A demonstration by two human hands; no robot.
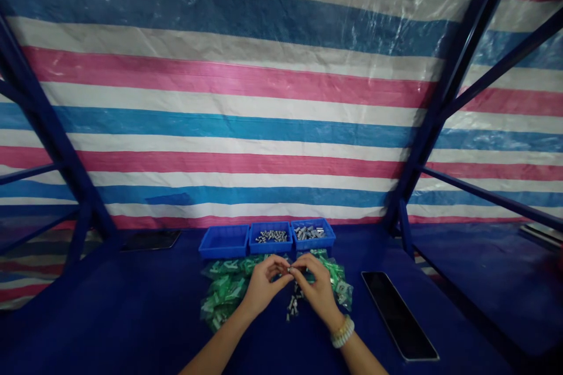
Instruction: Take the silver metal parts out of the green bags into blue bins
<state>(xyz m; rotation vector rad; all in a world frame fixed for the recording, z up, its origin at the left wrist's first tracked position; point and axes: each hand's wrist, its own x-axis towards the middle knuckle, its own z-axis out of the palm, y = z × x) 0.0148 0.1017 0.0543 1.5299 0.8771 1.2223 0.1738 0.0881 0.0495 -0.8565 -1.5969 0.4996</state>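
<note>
My left hand (266,285) and my right hand (315,285) meet fingertip to fingertip above the blue table. Both are closed in a pinch around a small part (290,269), too small to make out clearly. Below my right hand lies a loose group of small metal pieces (292,304). Green plastic packets (225,293) are heaped to the left of my hands, and more packets (341,284) lie to the right. Behind the hands, small metal parts fill the middle blue tray (270,248) and the right blue tray (313,243).
An empty-looking blue tray (224,242) stands at the left of the row. A black phone (399,315) lies at the right, and a dark flat device (152,240) at the back left. Blue metal frames (428,129) rise before a striped sheet (246,129).
</note>
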